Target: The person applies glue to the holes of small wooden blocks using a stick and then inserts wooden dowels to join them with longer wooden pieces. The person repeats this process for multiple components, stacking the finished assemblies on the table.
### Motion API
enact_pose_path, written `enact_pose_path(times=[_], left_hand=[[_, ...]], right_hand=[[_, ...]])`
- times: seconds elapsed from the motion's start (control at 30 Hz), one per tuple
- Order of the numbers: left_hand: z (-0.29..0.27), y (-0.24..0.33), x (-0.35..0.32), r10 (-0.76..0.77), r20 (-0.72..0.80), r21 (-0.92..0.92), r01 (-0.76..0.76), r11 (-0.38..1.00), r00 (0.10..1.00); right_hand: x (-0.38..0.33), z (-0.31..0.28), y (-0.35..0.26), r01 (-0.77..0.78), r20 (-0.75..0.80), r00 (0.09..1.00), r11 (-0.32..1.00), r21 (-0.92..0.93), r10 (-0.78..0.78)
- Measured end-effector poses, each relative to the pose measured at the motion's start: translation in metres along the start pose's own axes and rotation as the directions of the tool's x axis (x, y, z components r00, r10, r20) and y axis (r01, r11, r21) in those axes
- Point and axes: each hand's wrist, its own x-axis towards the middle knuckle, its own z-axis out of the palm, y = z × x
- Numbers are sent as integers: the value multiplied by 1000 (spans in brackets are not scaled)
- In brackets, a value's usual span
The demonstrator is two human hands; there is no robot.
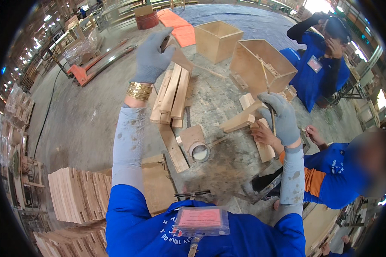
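Note:
My left hand, in a grey glove, is raised and closed on the end of a flat wooden piece. Below it lies a stack of wooden bars. My right hand, also gloved in grey, is closed around a long thin stick that points up and away. Close beside it a wooden bar slants over other pieces, where a co-worker's bare hand touches the wood. Between my arms stands a round container of white stuff next to a small board.
Two open wooden boxes stand ahead, the nearer box holding small wood bits. One co-worker is at the far right, another nearer right. Stacked boards lie at left, with an orange pallet jack beyond.

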Motion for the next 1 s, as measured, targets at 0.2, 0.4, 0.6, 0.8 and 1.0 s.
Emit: enact_pose_path(times=[0.2,0.4,0.6,0.8,1.0], left_hand=[[42,74,-26,57,182,-241,-12,971,982],[111,125,-73,133,234,-473,-7,881,963],[130,117,-85,146,637,-771,623,134,757],[115,123,-63,312,787,-609,594,525,532],[111,130,-64,388,736,-653,433,621,555]], right_hand=[[-8,-8,-6,-102,58,994,987,120,96],[-27,15,-5,-111,-118,976,887,448,181],[-42,55,7,2,-344,900,784,620,269],[-40,50,-13,56,-317,907,668,742,277],[-43,44,-9,-47,-186,940,646,761,287]])
